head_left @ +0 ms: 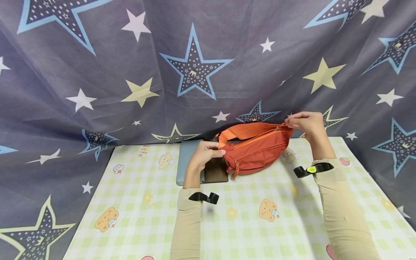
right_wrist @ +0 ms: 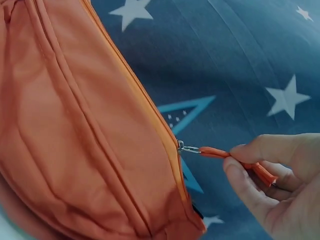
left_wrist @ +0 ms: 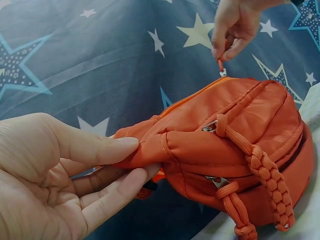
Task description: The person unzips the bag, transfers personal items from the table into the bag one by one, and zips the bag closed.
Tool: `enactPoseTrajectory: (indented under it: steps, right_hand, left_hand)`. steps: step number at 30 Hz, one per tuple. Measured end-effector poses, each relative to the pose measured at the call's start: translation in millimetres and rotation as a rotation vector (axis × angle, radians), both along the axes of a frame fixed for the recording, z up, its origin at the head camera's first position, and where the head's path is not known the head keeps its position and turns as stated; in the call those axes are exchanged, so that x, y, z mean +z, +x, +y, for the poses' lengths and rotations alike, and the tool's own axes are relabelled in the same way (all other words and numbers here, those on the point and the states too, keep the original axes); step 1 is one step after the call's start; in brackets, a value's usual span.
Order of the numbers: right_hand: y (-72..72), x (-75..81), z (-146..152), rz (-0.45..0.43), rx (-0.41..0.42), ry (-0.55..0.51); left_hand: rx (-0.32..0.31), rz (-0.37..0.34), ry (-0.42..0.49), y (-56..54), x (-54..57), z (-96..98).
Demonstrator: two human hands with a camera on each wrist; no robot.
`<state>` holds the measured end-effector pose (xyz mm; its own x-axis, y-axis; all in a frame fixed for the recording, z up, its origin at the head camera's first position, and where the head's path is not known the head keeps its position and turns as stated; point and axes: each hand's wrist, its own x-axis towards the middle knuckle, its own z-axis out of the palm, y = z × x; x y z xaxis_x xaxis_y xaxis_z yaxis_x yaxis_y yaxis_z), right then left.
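Note:
An orange-red waist bag (head_left: 260, 151) is held up over the far side of the table, its strap looped behind it. My left hand (head_left: 205, 156) pinches the bag's left end between thumb and fingers, as the left wrist view shows on the fabric tab (left_wrist: 145, 150). With thumb and forefinger my right hand (head_left: 305, 124) pinches the orange cord zipper pull (right_wrist: 215, 152) of the top zipper. That pull is drawn taut near the bag's right end. Two braided cord pulls (left_wrist: 267, 185) hang from the other zippers at the left end.
A blue-grey flat case (head_left: 186, 162) and a dark brown one (head_left: 216, 171) lie on the table behind my left hand. The table wears a green checked cloth (head_left: 240, 231) with cartoon prints. A dark star-patterned curtain (head_left: 195, 108) rises along the table's far edge.

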<state>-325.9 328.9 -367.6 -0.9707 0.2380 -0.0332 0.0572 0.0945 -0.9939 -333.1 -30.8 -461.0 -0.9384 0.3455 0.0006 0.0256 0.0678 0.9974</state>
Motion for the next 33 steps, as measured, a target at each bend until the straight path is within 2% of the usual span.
enactPoseTrajectory:
  steps: [6, 10, 14, 20, 26, 29, 33]
  right_hand:
    - [5.0, -3.2, 16.5, 0.03, -0.01, -0.095]
    - [9.5, -4.0, 25.2, -0.025, -0.03, -0.112]
    - [13.5, -8.0, 33.7, -0.069, -0.027, -0.175]
    - [18.8, -19.7, 46.2, -0.02, -0.017, -0.258]
    - [17.2, -31.7, 52.3, 0.036, 0.003, -0.312]
    - [16.7, -34.3, 52.9, 0.017, 0.035, -0.285]
    - [15.7, -34.6, 51.1, -0.059, 0.071, -0.162]
  left_hand:
    - [-0.013, -0.015, -0.021, -1.9, -1.3, -4.4]
    - [-0.018, -0.029, -0.026, -2.3, -1.6, -7.0]
    - [-0.023, -0.038, -0.027, -1.8, -2.0, -7.9]
    - [-0.023, -0.037, -0.005, -1.9, -2.3, -5.0]
    - [-0.015, -0.04, -0.009, -1.0, -1.2, -2.0]
    - [-0.015, -0.043, -0.029, -1.0, -1.7, -1.2]
    - [-0.013, -0.05, -0.045, -1.5, -2.8, -1.5]
